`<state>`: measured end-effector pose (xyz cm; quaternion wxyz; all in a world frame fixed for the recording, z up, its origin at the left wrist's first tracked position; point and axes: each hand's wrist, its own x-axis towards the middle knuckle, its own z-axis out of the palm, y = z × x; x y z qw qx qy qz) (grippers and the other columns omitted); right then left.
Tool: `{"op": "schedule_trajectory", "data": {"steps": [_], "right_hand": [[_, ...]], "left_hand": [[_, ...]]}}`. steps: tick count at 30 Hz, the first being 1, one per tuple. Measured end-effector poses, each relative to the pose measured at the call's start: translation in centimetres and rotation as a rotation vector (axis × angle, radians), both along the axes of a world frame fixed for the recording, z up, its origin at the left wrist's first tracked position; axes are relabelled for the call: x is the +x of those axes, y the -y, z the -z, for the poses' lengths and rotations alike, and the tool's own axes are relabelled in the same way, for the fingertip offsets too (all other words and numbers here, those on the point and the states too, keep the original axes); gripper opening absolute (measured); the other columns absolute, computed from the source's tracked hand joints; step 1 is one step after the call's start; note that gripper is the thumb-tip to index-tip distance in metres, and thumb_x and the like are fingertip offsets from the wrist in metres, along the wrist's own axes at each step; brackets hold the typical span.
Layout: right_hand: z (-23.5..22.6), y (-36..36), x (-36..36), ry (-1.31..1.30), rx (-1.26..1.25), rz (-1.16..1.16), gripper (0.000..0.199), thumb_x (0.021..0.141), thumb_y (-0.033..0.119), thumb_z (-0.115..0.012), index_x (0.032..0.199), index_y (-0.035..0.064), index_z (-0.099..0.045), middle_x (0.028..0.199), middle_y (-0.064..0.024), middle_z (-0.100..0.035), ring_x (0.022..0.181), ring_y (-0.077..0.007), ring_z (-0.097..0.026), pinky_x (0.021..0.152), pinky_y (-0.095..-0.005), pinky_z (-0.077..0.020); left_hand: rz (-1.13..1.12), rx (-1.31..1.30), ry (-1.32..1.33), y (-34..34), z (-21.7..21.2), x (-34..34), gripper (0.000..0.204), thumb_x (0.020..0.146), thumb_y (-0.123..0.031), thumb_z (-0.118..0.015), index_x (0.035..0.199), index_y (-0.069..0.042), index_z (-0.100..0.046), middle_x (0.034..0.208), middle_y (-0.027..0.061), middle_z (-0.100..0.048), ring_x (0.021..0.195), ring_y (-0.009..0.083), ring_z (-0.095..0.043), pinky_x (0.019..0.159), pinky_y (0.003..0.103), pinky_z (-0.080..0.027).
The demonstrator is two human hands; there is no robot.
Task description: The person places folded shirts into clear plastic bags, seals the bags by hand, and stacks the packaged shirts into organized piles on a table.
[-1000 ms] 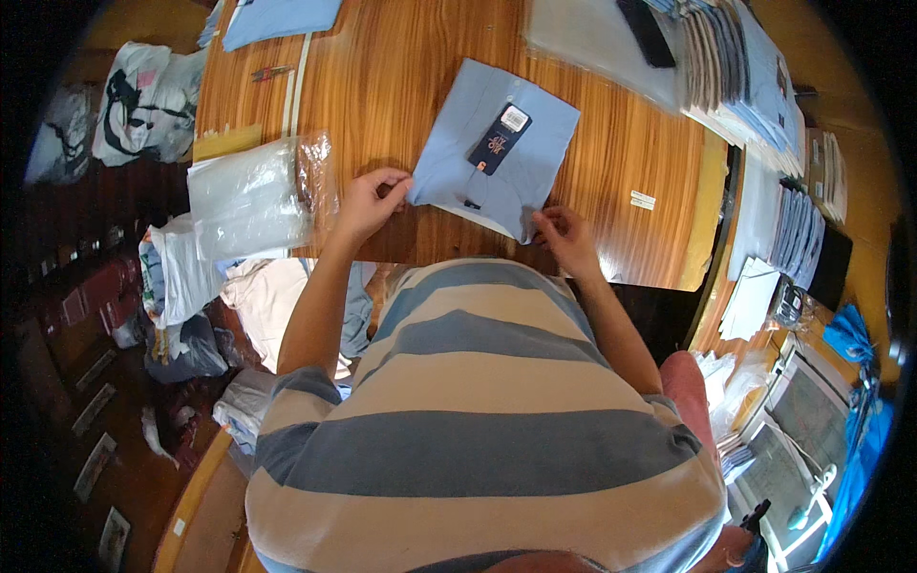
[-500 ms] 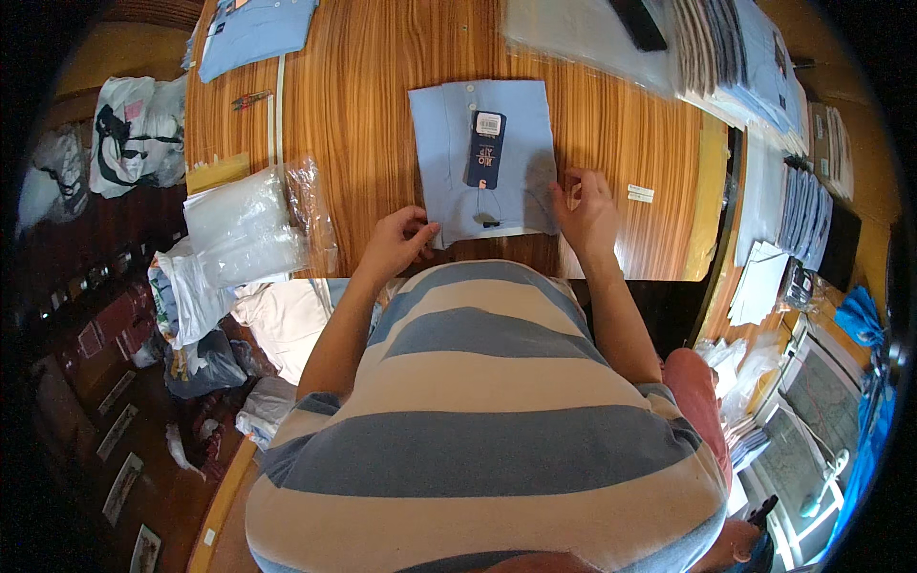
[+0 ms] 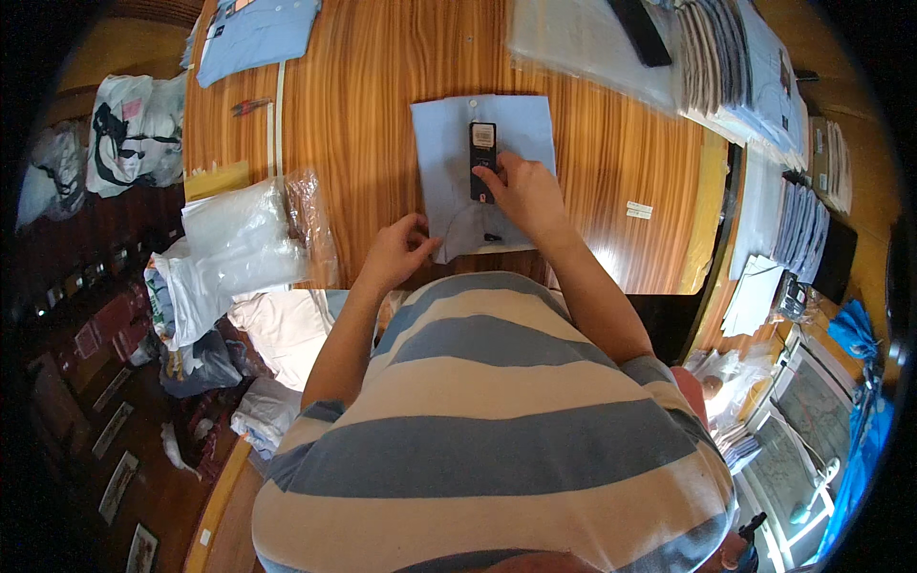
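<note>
A folded light blue shirt (image 3: 441,172) lies flat on the wooden table in front of me, buttons facing up. On it rests a dark hang tag (image 3: 483,136) with a pale label at its top. My right hand (image 3: 527,196) reaches over the shirt's right side, thumb and fingers closed at the tag's right edge. Beside the shirt's near left corner is my left hand (image 3: 401,250), fingers loosely bent and apart from the thumb, with nothing visible between them. A small black piece (image 3: 492,237) sits near the shirt's lower edge.
Clear plastic bags (image 3: 244,229) lie at the left table edge. Another blue shirt (image 3: 258,38) and red-handled snips (image 3: 250,107) are at the far left. Far right, a stack of folded shirts (image 3: 735,76) stands beside plastic sleeves (image 3: 583,43) and a black object (image 3: 638,31). White labels (image 3: 640,210) lie to the right.
My right hand has moved from the shirt's right edge up and left onto the hang tag. My left hand stays by the near left corner.
</note>
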<state>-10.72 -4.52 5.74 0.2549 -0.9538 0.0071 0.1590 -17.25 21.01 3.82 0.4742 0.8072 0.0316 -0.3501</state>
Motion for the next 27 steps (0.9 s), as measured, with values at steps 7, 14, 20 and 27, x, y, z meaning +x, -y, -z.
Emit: {"op": "schedule_trajectory", "data": {"steps": [7, 14, 20, 27], "right_hand": [[0.8, 4.5, 3.4, 0.321, 0.033, 0.037, 0.035, 0.095, 0.040, -0.074, 0.095, 0.0052, -0.071, 0.080, -0.0172, -0.073, 0.074, -0.0388, -0.073, 0.066, -0.0458, -0.0579], [5.6, 18.7, 21.8, 0.401, -0.007, -0.007, 0.037, 0.091, 0.043, -0.075, 0.099, 0.0074, -0.072, 0.090, -0.0179, -0.069, 0.090, -0.0386, -0.068, 0.081, -0.0458, -0.0546], [5.1, 19.7, 25.0, 0.356, 0.088, 0.151, 0.029, 0.106, 0.029, -0.053, 0.102, 0.0043, -0.066, 0.091, -0.0225, -0.072, 0.087, -0.0455, -0.070, 0.076, -0.0531, -0.0551], [-1.9, 20.5, 24.2, 0.730, -0.136, 0.430, 0.022, 0.107, 0.024, -0.054, 0.102, 0.0037, -0.062, 0.080, -0.0301, -0.065, 0.079, -0.0503, -0.066, 0.061, -0.0514, -0.0521]], "left_hand": [[0.402, 0.538, 0.272, 0.0, -3.9, 2.1, 0.033, 0.094, -0.037, -0.076, 0.097, -0.004, -0.072, 0.085, 0.0179, -0.076, 0.078, 0.0360, -0.074, 0.068, 0.042, -0.059], [0.129, 0.128, 0.952, 8.6, -4.4, 16.2, 0.023, 0.094, -0.024, -0.072, 0.110, -0.007, -0.070, 0.106, 0.0175, -0.072, 0.095, 0.0353, -0.071, 0.082, 0.045, -0.058], [0.483, 0.158, 1.191, 22.2, 2.7, 26.9, 0.038, 0.092, -0.022, -0.067, 0.130, -0.018, -0.067, 0.137, 0.0144, -0.061, 0.130, 0.0385, -0.055, 0.106, 0.056, -0.046], [0.416, 0.346, 1.187, 25.8, 4.2, 28.9, 0.047, 0.091, -0.029, -0.065, 0.137, -0.028, -0.065, 0.154, 0.0173, -0.046, 0.142, 0.0514, -0.038, 0.114, 0.072, -0.031]]}}
